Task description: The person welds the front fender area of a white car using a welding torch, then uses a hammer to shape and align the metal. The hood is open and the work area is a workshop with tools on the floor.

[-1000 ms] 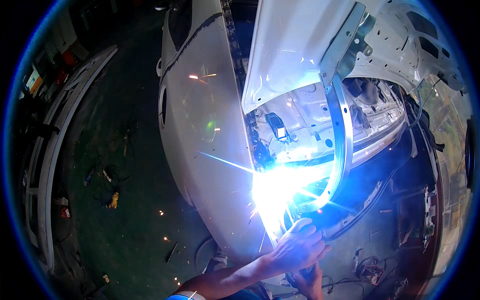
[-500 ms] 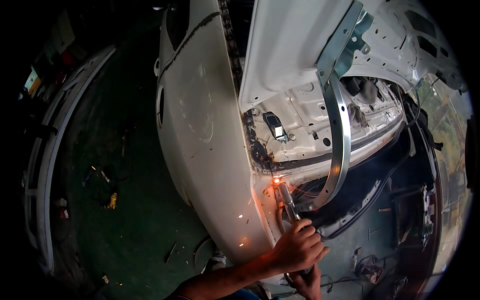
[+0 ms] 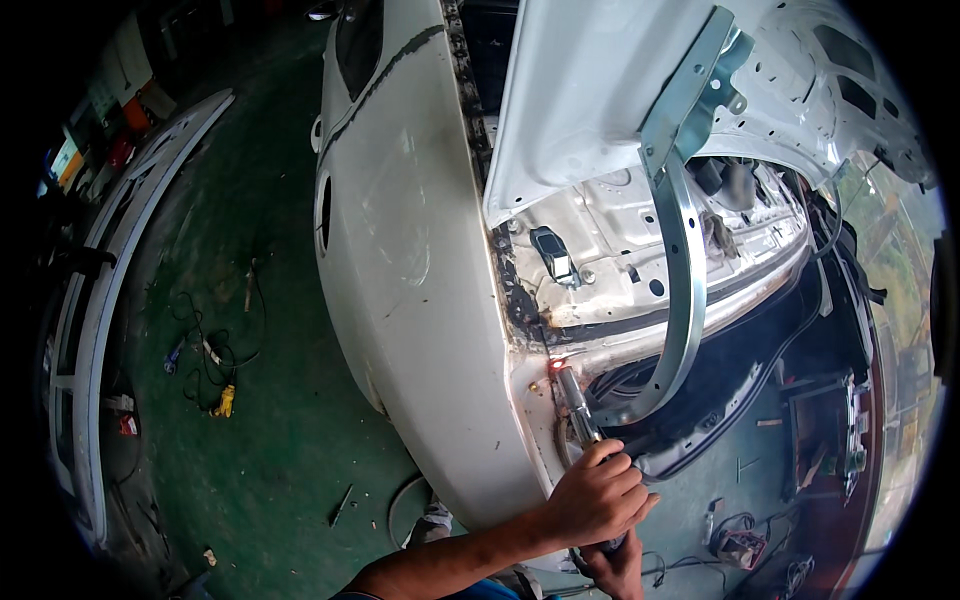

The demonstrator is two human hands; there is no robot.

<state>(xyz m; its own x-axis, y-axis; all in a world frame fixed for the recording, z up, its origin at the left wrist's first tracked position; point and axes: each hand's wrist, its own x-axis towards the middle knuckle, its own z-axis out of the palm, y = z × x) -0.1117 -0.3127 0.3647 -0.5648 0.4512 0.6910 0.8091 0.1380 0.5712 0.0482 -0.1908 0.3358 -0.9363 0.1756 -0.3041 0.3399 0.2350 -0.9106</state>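
Note:
My left hand (image 3: 598,497) is closed around a welding torch (image 3: 580,408) with a metal nozzle. Just below it, my right hand (image 3: 618,567) also grips the torch, its fingers partly hidden. The nozzle tip is at a seam on a white car body, where a small weld spot (image 3: 557,366) glows red-orange. Left of the seam runs the car's white rear quarter panel (image 3: 400,250). A curved metal hinge arm (image 3: 684,270) arches over the opening to the right of the torch.
A raised white lid panel (image 3: 580,90) hangs above the opening. A dark phone-like object (image 3: 553,255) lies on the white inner shelf. On the green floor are a yellow plug (image 3: 223,402) with cables, and a long white panel (image 3: 110,270) stands far left. A cabled machine (image 3: 740,545) sits lower right.
The bright arc and flying sparks have died down to a dull glow, and the whole scene looks brighter. My hands and the torch have hardly moved.

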